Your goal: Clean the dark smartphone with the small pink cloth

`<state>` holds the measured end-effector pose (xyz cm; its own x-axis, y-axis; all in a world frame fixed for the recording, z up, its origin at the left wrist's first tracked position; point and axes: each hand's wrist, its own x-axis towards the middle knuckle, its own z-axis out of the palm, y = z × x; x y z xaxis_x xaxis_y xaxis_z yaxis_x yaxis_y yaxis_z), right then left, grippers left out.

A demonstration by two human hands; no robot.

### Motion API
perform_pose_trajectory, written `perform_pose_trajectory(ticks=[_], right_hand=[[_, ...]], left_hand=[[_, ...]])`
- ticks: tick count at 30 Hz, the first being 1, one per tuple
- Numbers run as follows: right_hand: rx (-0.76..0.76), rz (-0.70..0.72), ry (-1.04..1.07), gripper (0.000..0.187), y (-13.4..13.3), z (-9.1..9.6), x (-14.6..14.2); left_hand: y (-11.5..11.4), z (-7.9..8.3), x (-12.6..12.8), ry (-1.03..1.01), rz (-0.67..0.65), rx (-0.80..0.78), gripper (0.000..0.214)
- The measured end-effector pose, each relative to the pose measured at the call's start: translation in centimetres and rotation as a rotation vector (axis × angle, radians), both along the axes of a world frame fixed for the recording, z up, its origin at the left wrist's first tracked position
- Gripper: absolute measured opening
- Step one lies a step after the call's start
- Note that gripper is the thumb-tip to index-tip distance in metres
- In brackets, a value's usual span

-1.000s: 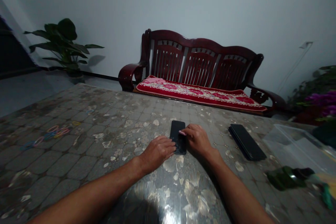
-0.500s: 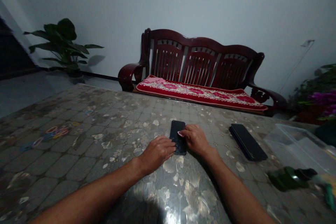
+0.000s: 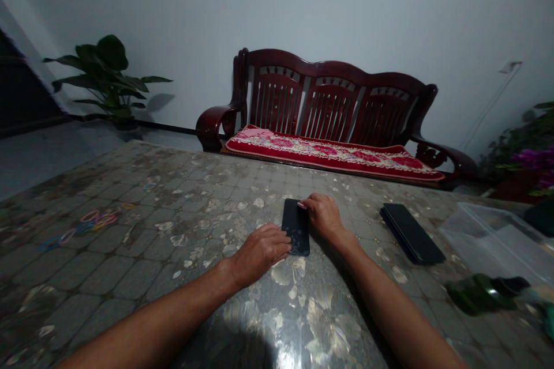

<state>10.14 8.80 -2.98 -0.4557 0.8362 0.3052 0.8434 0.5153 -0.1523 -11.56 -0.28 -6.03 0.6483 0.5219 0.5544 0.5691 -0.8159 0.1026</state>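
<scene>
A black smartphone (image 3: 296, 225) lies flat on the patterned tablecloth, its dark face up with whitish spots or smears over the lower half. My left hand (image 3: 262, 251) grips the phone's lower left edge, its fingertips resting on the glass. At the upper right edge of the screen, my right hand (image 3: 322, 213) is closed on a small pale pink pad (image 3: 302, 205); only the pad's rim shows past the fingers, so its exact kind is unclear.
Dark flat cases or phones (image 3: 411, 233) lie stacked to the right. Beyond them are a clear plastic box (image 3: 497, 236) and a green bottle (image 3: 480, 294) on its side. Colourful rubber bands (image 3: 97, 219) lie left. A wooden bench (image 3: 329, 106) stands behind the table.
My right hand has slid the pink pad up the screen, away from me, to near the phone's top right corner. My left hand stays on the lower left edge.
</scene>
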Motion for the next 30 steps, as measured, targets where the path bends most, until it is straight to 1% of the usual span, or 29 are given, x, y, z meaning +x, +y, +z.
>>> perform_pose_trajectory(ticks=[3, 8, 10, 13, 18, 21, 24, 27, 30], right_hand=[[-0.021, 0.006, -0.026, 0.024, -0.1, 0.1, -0.2], [-0.054, 0.160, -0.012, 0.029, -1.3, 0.2, -0.3], [-0.058, 0.177, 0.008, 0.031, -1.5, 0.2, -0.4], [-0.054, 0.113, 0.029, 0.032, -1.1, 0.4, -0.8], [-0.041, -0.002, -0.015, 0.030, 0.7, 0.9, -1.7], [-0.053, -0.025, -0.076, 0.028, 1.5, 1.1, -2.0], [-0.072, -0.015, -0.104, 0.028, 1.5, 1.1, -2.2], [-0.078, 0.050, -0.110, 0.028, 0.8, 1.0, -2.1], [-0.086, 0.172, -0.127, 0.027, -0.2, 1.2, -2.2]], left_hand=[[0.2, -0.1, -0.2, 0.013, -0.024, 0.001, 0.023], [0.4, -0.1, -0.4, 0.032, -0.052, 0.030, 0.026], [0.3, 0.1, -0.4, 0.021, -0.053, 0.058, 0.026], [0.2, 0.3, -0.5, 0.016, -0.030, 0.073, 0.025], [0.0, 0.5, -0.4, 0.025, 0.021, 0.082, 0.026], [-0.2, 0.4, 0.0, 0.078, 0.009, 0.074, 0.026], [-0.6, 0.5, 0.4, 0.117, 0.020, 0.071, 0.027], [-0.9, 0.6, 0.7, 0.135, 0.048, 0.065, 0.027], [-1.1, 0.7, 0.9, 0.134, 0.066, 0.049, 0.027]])
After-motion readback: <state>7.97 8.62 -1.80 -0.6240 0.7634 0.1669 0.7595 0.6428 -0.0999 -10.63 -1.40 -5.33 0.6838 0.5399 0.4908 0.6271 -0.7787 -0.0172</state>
